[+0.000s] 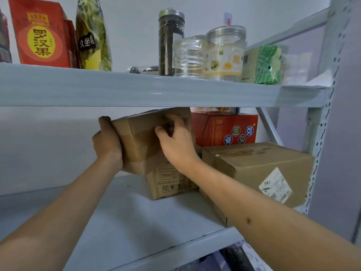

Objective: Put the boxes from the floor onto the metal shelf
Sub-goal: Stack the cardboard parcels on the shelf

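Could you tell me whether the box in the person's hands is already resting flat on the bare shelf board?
No, the held box is tilted atop a smaller printed box, gripped by the left hand and right hand.

A storeroom: grey metal shelf [136, 90] stocked with jars [224, 53] and cartons [259, 169].

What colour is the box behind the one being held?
Red box, with blue circles; head view.

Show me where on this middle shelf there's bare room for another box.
The middle shelf is bare on its left half, from the left edge to the printed carton under the held box, and along the front lip. The right is crowded: large labelled carton, red box behind it. Both hands, left hand and right hand, grip the held box.
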